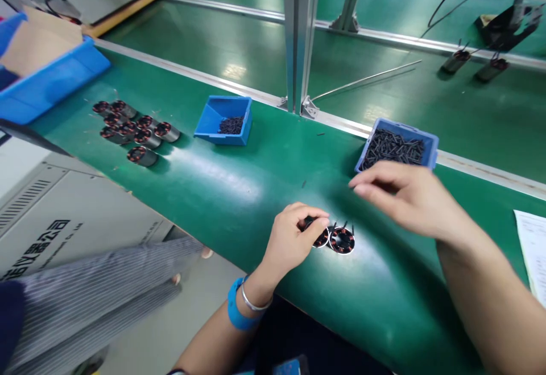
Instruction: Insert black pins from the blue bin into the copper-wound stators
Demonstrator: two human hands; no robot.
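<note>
My left hand point(294, 238) is closed around a motor stator point(321, 238), a round metal can with copper windings, and partly hides it. A second stator point(342, 240) stands right beside it, with thin black sleeves point(348, 226) sticking up from its far side. My right hand point(405, 196) hovers over the table, thumb and forefinger pinched together. A small dark bit shows at those fingertips and looks like a short black tube point(352, 186). Just behind this hand is a blue bin point(431, 150) full of short black tubes point(394, 147).
A smaller blue bin point(203, 130) holds more black pieces. Several stators point(143, 136) stand at the left, near a large blue crate point(55, 82). Loose tubes point(303, 184) lie on the green table point(256, 215). A metal post point(298, 39) rises behind. Paper point(531, 244) lies right. Another person's striped trousers point(106, 284) show lower left.
</note>
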